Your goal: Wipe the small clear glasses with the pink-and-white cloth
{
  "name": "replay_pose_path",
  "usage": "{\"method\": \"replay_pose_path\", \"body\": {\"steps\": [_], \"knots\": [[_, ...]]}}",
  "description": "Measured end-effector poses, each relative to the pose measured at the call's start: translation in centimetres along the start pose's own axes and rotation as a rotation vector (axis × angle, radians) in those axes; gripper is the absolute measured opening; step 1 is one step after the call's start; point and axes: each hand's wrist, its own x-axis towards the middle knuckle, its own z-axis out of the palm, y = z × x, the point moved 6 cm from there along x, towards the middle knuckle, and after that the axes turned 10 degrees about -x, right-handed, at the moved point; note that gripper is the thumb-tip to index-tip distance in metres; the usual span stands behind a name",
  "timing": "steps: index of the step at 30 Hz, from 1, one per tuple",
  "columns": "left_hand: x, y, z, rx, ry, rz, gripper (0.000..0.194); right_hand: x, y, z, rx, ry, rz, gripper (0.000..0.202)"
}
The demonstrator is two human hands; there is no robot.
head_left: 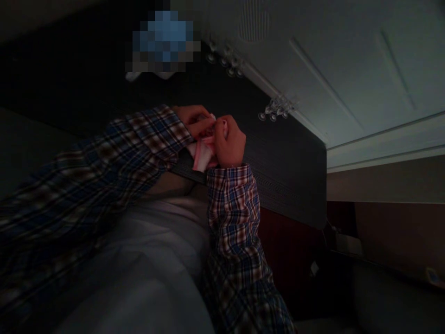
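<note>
A small pink and white cloth (pixel 204 155) hangs between my two hands, over the near edge of the dark table (pixel 285 171). My left hand (pixel 197 121) comes in from the left, its fingers closed on the upper part of the cloth. Close beside it, my right hand (pixel 230 141) is curled with thumb and fingers pinched on the cloth's right side. The fingertips of both hands nearly touch. Folds of the cloth between the fingers are partly hidden, and the picture is dim.
A blurred blue and white item (pixel 166 39) lies toward the table's far side. Clear glass-like pieces (pixel 276 109) and more of them (pixel 225 59) stand along the far right edge, by a pale panelled surface (pixel 347 69). A small white object (pixel 314 268) is low on the right.
</note>
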Motion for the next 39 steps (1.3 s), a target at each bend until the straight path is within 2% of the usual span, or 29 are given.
{"method": "replay_pose_path", "body": {"steps": [4, 16, 21, 26, 32, 39], "knots": [[-0.1, 0.1, -0.1, 0.020, -0.006, -0.027, 0.021, 0.1, 0.0, 0.1, 0.002, -0.015, 0.002, 0.035], [0.1, -0.1, -0.2, 0.052, -0.013, 0.033, 0.027, 0.0, 0.2, 0.5, 0.060, -0.035, -0.026, 0.041], [-0.1, 0.1, -0.1, 0.049, -0.011, 0.036, 0.021, 0.1, 0.2, 0.5, 0.032, -0.041, -0.027, 0.043], [0.1, -0.2, -0.3, 0.071, 0.022, 0.031, 0.024, 0.1, 0.1, 0.4, -0.034, -0.045, -0.009, 0.039], [-0.2, 0.3, -0.2, 0.050, -0.023, 0.034, 0.019, 0.0, 0.1, 0.5, -0.013, -0.079, 0.007, 0.040], [0.6, -0.7, -0.7, 0.111, -0.031, 0.063, 0.030, 0.0, 0.0, 0.3, -0.005, -0.143, 0.062, 0.038]]}}
